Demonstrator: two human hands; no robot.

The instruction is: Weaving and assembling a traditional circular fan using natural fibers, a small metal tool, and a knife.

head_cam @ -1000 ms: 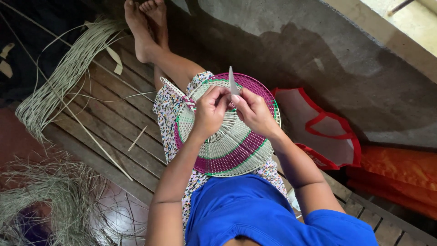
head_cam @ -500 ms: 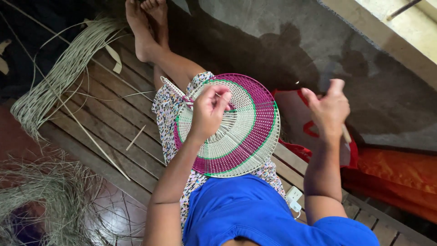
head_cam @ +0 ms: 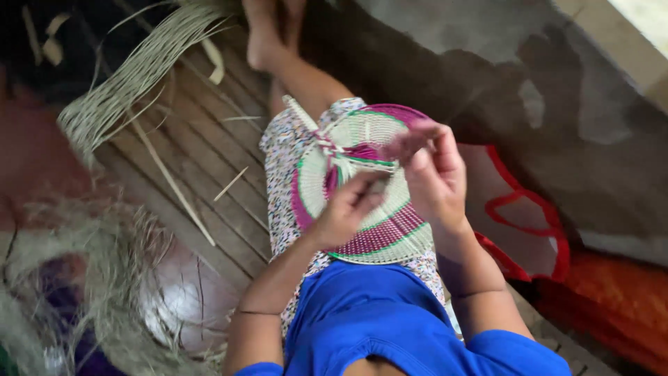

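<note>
Nearest the camera is the person's blue shirt, and just beyond it the round woven piece lies on the lap, over a patterned skirt. It is cream with magenta and green bands, and its far part is still open spokes. The left hand rests on its middle, fingers curled down onto the weave; the frame is blurred, so whether they pinch a strand I cannot tell. The right hand is just beyond and to the right, fingers bent together over the far rim, seemingly pinching something thin, though the blur hides what.

The piece looks light and springy, stiff enough to keep its dished shape yet likely to kink if bent sharply. The finished banded rim seems the safest hold; the loose spokes would probably slip or crease.

To the left, wooden slats offer open room, with a stray sliver on them. To the right a red-trimmed bag sits close. Farther left lie a bundle of pale strips and a tangle of fibre.
</note>
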